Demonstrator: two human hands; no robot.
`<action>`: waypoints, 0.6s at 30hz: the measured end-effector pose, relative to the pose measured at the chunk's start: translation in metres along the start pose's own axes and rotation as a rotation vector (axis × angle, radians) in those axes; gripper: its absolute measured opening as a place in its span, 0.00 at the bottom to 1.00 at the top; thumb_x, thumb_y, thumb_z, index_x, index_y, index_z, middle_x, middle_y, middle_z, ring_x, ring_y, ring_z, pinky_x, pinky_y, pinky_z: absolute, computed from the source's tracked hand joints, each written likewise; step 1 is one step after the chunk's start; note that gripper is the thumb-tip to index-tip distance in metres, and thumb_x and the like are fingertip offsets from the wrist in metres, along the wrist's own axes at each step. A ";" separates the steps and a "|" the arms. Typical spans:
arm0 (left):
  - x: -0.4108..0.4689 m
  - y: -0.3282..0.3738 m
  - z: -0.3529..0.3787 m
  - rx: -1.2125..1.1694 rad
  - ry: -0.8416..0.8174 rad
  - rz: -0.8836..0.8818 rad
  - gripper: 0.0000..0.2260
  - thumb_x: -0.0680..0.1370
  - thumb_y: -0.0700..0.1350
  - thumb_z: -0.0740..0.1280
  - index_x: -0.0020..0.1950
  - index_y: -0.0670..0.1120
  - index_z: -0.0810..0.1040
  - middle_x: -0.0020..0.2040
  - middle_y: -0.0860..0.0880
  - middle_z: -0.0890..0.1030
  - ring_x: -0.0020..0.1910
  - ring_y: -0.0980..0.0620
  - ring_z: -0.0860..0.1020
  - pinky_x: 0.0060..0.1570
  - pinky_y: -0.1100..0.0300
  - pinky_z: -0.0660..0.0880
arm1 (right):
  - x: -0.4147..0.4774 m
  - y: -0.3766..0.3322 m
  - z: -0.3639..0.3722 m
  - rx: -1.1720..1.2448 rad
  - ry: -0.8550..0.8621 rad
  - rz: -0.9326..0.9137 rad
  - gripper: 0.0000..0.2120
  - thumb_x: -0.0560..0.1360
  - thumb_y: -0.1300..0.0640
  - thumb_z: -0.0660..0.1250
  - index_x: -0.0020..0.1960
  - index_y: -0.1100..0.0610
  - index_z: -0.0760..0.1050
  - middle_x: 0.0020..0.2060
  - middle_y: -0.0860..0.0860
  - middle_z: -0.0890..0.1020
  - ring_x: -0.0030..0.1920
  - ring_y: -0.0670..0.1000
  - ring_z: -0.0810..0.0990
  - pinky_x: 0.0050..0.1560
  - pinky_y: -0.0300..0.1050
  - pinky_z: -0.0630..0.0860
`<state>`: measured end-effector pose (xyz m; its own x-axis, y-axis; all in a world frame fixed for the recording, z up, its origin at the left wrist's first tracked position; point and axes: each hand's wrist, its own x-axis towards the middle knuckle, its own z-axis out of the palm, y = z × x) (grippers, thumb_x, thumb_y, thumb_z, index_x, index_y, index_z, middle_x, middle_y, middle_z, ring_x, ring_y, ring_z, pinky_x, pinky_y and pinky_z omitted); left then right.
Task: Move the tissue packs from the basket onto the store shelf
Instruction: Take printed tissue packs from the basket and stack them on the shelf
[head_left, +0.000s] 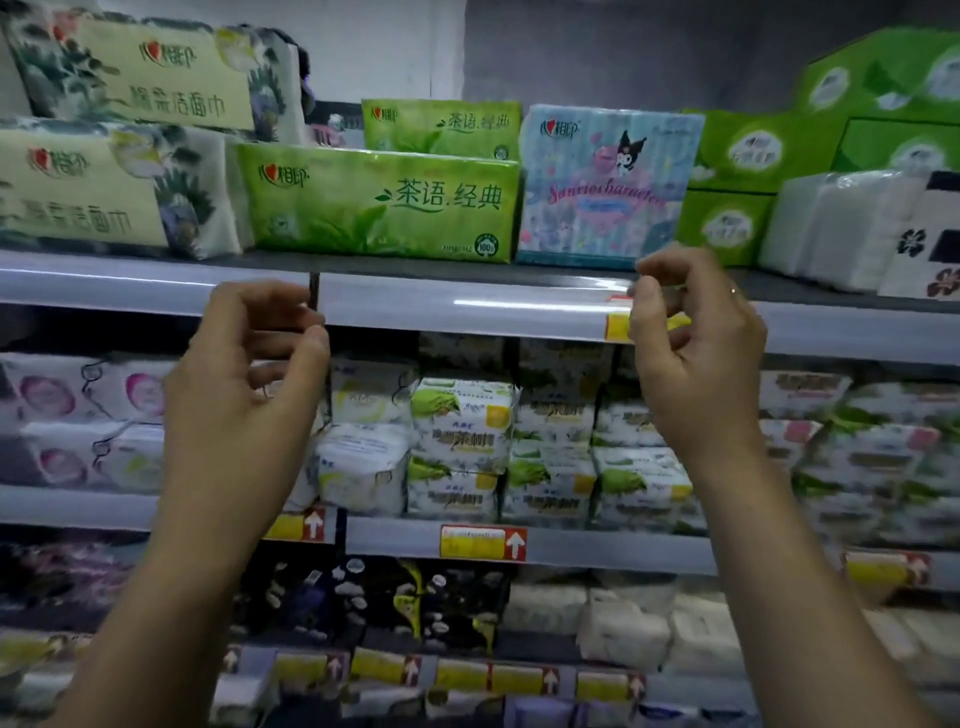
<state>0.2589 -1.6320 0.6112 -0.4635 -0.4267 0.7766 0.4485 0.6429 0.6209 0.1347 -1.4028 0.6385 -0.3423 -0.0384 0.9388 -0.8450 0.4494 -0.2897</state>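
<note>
1. Left hand (244, 374) and right hand (691, 343) are raised apart, fingers loosely curled, gripping nothing.
2. Above and between them, a green tissue pack (379, 202) lies on the shelf (467, 306).
3. Just above the right hand stands a blue tissue pack (602, 187).

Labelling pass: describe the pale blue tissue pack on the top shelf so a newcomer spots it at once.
Find the top shelf, the highest grey ledge in view. Just above the right hand stands the pale blue pack, between a wide green pack and stacked green boxes. It alone is blue, with pink script and a dark-eared cartoon figure.
</note>
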 end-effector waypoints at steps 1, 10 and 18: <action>-0.004 -0.007 -0.005 -0.014 -0.012 -0.008 0.06 0.80 0.46 0.63 0.53 0.57 0.71 0.45 0.67 0.77 0.48 0.62 0.78 0.45 0.75 0.71 | -0.011 -0.004 0.003 -0.002 -0.011 0.031 0.12 0.78 0.52 0.56 0.51 0.59 0.74 0.38 0.43 0.74 0.36 0.39 0.73 0.34 0.36 0.70; -0.056 -0.092 -0.027 -0.020 -0.212 -0.241 0.06 0.80 0.41 0.63 0.55 0.50 0.71 0.46 0.59 0.76 0.43 0.66 0.76 0.39 0.77 0.70 | -0.113 -0.032 0.038 -0.106 -0.210 0.300 0.10 0.79 0.53 0.57 0.54 0.56 0.73 0.41 0.45 0.74 0.38 0.41 0.74 0.31 0.33 0.67; -0.120 -0.147 -0.026 -0.079 -0.351 -0.416 0.05 0.78 0.45 0.66 0.53 0.49 0.74 0.44 0.54 0.79 0.43 0.58 0.79 0.40 0.65 0.74 | -0.204 -0.018 0.050 -0.146 -0.396 0.557 0.05 0.79 0.55 0.60 0.53 0.51 0.72 0.42 0.38 0.75 0.42 0.41 0.77 0.32 0.35 0.72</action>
<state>0.2686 -1.6920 0.4291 -0.8349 -0.3886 0.3898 0.2227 0.4093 0.8848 0.1992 -1.4476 0.4434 -0.8561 -0.0774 0.5110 -0.4457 0.6113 -0.6540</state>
